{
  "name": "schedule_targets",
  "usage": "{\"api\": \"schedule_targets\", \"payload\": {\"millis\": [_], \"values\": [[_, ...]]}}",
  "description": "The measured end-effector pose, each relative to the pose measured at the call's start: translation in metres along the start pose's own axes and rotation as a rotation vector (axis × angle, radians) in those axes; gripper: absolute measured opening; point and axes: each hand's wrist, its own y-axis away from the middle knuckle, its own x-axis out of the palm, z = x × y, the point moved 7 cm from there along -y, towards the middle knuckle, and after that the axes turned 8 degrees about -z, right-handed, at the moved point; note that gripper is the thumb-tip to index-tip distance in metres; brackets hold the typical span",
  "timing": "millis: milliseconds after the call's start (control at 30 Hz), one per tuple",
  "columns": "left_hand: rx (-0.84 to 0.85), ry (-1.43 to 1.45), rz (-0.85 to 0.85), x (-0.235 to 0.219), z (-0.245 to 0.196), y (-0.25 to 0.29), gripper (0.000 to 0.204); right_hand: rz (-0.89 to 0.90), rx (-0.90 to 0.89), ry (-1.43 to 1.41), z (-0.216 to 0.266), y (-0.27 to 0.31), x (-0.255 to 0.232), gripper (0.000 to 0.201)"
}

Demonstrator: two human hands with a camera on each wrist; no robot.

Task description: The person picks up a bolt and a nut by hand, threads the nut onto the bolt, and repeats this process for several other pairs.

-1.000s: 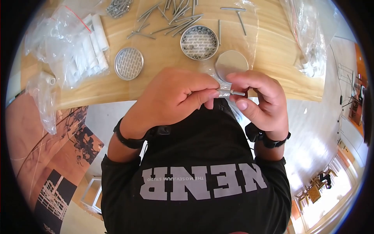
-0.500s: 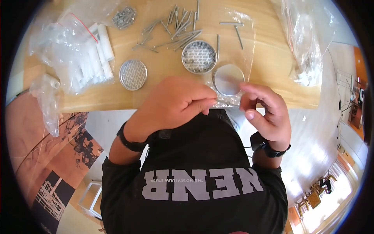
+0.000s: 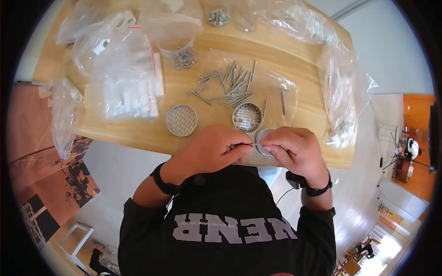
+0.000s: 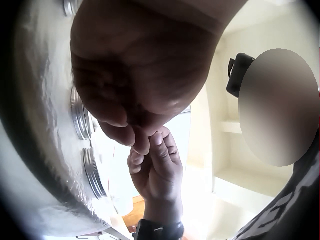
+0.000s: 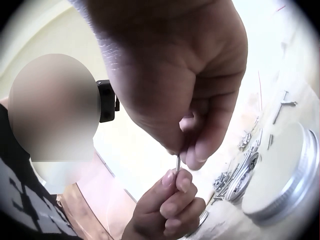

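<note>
Bolt [image 5: 178,164] between left fingers [image 5: 171,208] and right fingers [image 5: 205,149]

Bright, fisheye-bent head view with black corners, wrist views harshly backlit.

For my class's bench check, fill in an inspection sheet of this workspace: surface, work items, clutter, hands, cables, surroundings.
Surface: wooden table, with loose parts and plastic on it.
Work items: thin metal rod held between the hands; loose metal fasteners piled beyond; round tin holding small metal parts, too small to identify.
Clutter: clear plastic bags; white tubes in or under plastic.
Hands: left hand and right hand pinch the rod between them.
Cables: dark cable near the right wrist.
Surroundings: pale floor.
</note>
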Motion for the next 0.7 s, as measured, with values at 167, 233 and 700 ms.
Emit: {"api": "schedule_targets", "payload": {"millis": [167, 233, 700], "values": [[-0.168, 0.122, -0.092, -0.016, 0.006, 0.015, 0.012, 0.033, -0.075, 0.195, 0.015, -0.059, -0.036, 0.007], [-0.183, 0.070, -0.088, -0.021, 0.013, 0.026, 0.012, -0.064, -0.026, 0.212, 0.007, -0.096, -0.055, 0.006], [-0.220, 0.038, -0.170, -0.039, 0.022, 0.072, 0.010, -0.309, -0.191, 0.592, -0.026, -0.188, -0.062, 0.017]]}}
